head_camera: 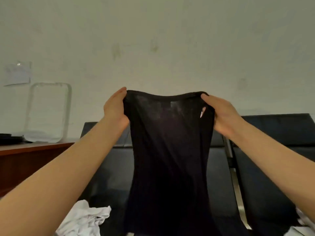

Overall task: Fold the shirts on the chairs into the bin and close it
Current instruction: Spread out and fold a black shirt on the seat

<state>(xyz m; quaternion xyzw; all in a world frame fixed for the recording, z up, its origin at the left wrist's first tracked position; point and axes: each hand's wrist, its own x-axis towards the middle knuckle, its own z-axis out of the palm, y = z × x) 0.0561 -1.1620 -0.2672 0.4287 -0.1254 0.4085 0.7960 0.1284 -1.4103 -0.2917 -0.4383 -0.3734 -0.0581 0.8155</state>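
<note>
Two hands hold one black shirt (170, 150) up in front of the chairs (265, 150), in the single head view. Left hand (115, 108) pinches the top edge at its left corner; right hand (219, 113) grips the right corner, fabric bunched. Shirt hangs narrow. White shirt (88, 217) lies on the seat's front edge. Judgement: widen the grip and shake flat before folding. Clear lid (47, 113) leans on the counter (34, 150); bin unseen.

Both arms outstretched, left hand (114, 108) and right hand (219, 114) gripping.
</note>
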